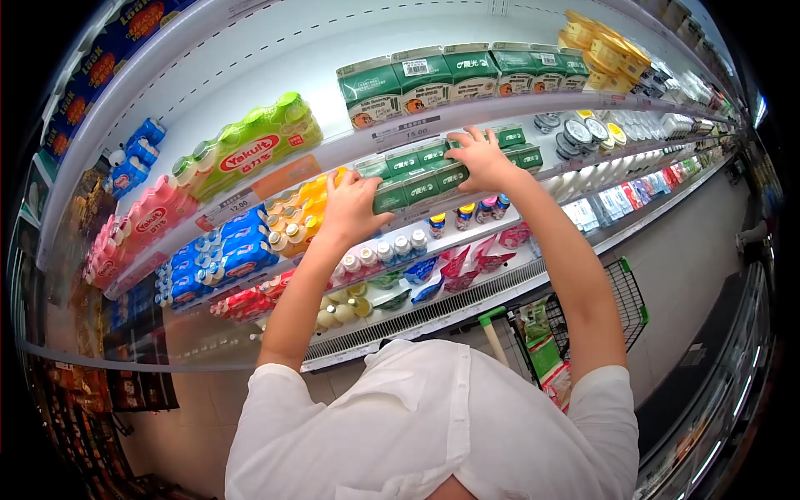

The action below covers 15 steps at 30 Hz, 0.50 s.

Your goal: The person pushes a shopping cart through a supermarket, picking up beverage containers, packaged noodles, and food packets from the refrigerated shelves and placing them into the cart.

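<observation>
Both my hands reach to a middle shelf of a store display, where green cartons point(421, 185) stand in rows. At the left end of these cartons is my left hand point(353, 204), its fingers spread, next to yellow-orange bottle packs point(297, 215). My right hand point(481, 160) lies over the cartons farther right with fingers apart, touching their tops and front. Neither hand is wrapped round a carton. Larger green-and-white cartons point(423, 81) stand on the shelf above, behind a price rail point(408, 130).
Green point(250, 143) and pink Yakult packs point(146, 221) and blue bottle packs point(212, 258) fill the left. Small bottles point(385, 252) and pouches point(467, 268) sit on a lower shelf. A shopping cart point(627, 304) stands below right. Round tubs point(579, 133) are at right.
</observation>
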{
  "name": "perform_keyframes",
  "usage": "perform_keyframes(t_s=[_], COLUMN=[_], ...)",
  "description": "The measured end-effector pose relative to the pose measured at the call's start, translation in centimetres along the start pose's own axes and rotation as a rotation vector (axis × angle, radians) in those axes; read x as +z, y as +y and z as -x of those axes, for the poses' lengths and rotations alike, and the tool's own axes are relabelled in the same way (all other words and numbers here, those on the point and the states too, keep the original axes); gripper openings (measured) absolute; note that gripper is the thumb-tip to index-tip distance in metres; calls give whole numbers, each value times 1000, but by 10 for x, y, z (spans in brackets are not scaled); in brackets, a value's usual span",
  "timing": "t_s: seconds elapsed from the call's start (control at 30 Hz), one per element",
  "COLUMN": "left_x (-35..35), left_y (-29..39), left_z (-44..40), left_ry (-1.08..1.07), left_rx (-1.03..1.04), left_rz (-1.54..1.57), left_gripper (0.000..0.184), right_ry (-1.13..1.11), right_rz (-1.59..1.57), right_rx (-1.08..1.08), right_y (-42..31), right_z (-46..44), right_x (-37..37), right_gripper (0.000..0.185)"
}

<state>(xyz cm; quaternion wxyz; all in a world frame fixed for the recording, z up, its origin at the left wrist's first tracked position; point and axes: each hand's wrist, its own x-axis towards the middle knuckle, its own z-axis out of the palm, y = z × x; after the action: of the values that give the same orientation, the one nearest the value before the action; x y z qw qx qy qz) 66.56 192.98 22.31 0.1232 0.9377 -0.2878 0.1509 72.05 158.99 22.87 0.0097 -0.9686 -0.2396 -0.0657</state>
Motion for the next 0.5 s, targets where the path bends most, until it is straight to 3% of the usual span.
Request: perform_keyframes(t_s=[0.17, 0.3, 0.37, 0.5], left_x=[16, 25, 24, 33], left_y=[-9, -2, 1, -4], left_z=[1, 3, 3, 3], left_ry=[2, 83, 51, 63], left_rx=[-1, 14, 14, -21], left_rz=[-71, -113, -96, 20], left_gripper=[67, 64, 64, 62], right_ry=[8, 210, 441, 630], right_rz=[46, 43, -74, -268], right_rx=[18, 44, 119, 330], right_y=[-7, -18, -29, -54], right_z=[9, 39, 63, 149], right_x=[10, 27, 35, 56], right_gripper=[67, 60, 63, 58])
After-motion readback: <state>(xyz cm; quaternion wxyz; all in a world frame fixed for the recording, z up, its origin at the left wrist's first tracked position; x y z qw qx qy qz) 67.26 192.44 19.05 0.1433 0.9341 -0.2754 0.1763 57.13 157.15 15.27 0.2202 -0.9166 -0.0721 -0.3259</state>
